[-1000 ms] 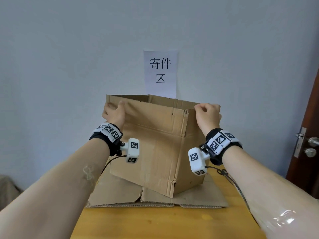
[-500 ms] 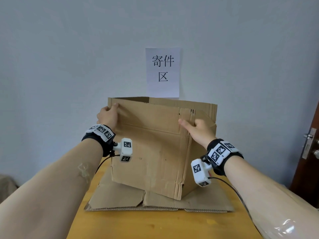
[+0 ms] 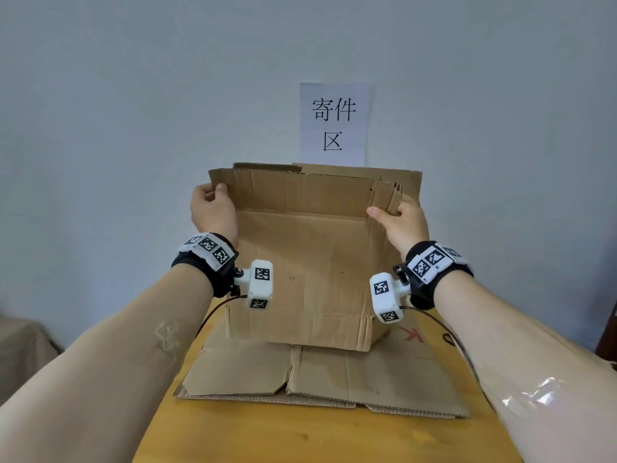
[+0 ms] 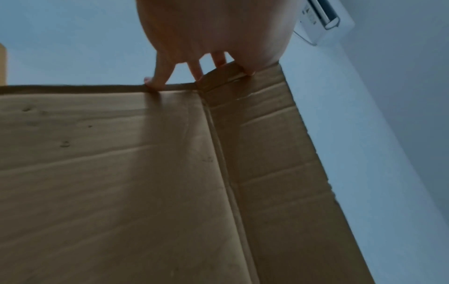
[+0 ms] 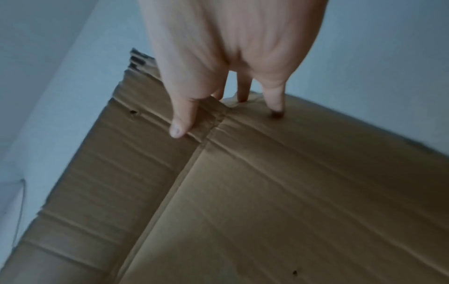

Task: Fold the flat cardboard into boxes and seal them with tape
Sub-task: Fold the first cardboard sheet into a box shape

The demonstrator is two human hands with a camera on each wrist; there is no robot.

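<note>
A wooden table (image 3: 334,439) stands against a grey wall (image 3: 133,95) that carries a paper sign (image 3: 335,123). Flat cardboard (image 3: 320,379) lies on the table toward its far edge, and a half-opened box (image 3: 310,262) stands upright on that sheet, its top flaps still raised. The left hand (image 3: 213,212) grips the box's top left corner, fingers curled over the flap edge; the wrist view shows the fingertips (image 4: 155,81) hooked on the rim. The right hand (image 3: 402,218) pinches the top right corner, thumb on the near face and fingers (image 5: 273,103) on the side panel. The step looks like squaring the box open. To do it well, push the corners apart evenly along the creases, keeping the base planted so the walls do not buckle.
</note>
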